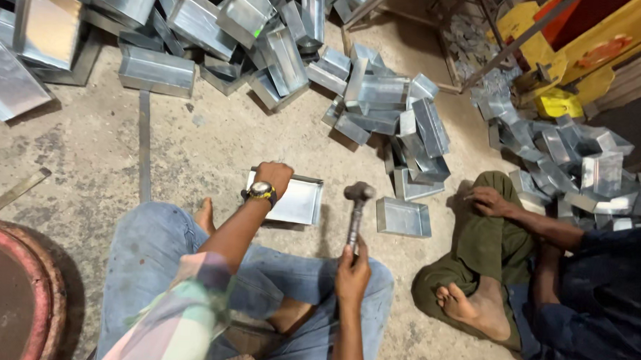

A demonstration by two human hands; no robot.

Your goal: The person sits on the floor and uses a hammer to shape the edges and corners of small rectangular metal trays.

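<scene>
Steel-headed hammer [356, 210] stands nearly upright, head away from the person, its handle clenched in the right hand [352, 268]. Left hand [273, 177] presses the shallow grey sheet-metal tray [298, 200], hiding its near-left corner; whether those fingers grip the rim cannot be made out.

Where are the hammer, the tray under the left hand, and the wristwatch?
hammer [356, 210]: head view, point on the handle below the metal head.
metal tray [302, 199]: head view, point on its bare flat bottom.
wristwatch [261, 191]: head view, point on the watch face, left wrist.
</scene>
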